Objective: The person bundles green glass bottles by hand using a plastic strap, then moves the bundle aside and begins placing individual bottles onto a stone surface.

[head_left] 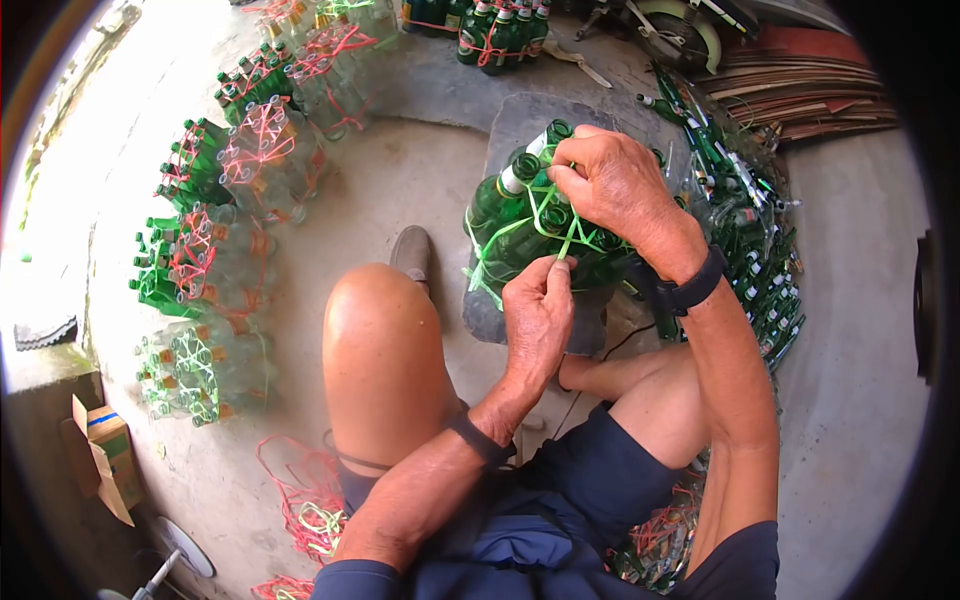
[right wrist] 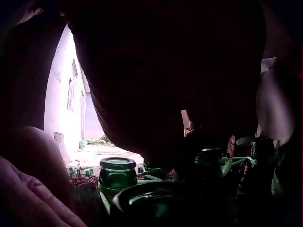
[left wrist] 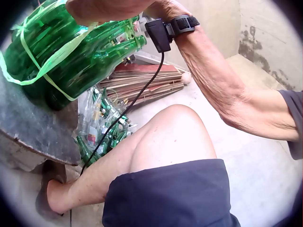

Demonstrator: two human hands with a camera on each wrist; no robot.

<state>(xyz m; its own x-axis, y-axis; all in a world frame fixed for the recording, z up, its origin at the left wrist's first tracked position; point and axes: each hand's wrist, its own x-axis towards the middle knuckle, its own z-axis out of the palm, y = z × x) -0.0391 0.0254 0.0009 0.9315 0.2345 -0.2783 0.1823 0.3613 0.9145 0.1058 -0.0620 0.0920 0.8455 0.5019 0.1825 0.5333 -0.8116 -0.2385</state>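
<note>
A bundle of green bottles [head_left: 497,205] stands on a dark slab [head_left: 483,322] between the legs, with light green strap [head_left: 542,215] laced around the bottle necks. My left hand [head_left: 540,305] pinches the strap between thumb and forefinger at the near side of the bundle. Over the far necks, my right hand [head_left: 615,185] has its fingers curled with thumb and forefinger pinching the strap. In the left wrist view, strap [left wrist: 52,64] runs around the bottle bodies [left wrist: 80,56]. Bottle mouths [right wrist: 117,163] show close up in the dark right wrist view; the right fingertips are hidden there.
Tied bundles of clear and green bottles [head_left: 190,260] line the left. Loose bottles [head_left: 745,230] lie heaped on the right, near stacked boards [head_left: 800,80]. Red and green straps [head_left: 305,495] lie on the floor, and a cardboard box [head_left: 108,450] stands at lower left.
</note>
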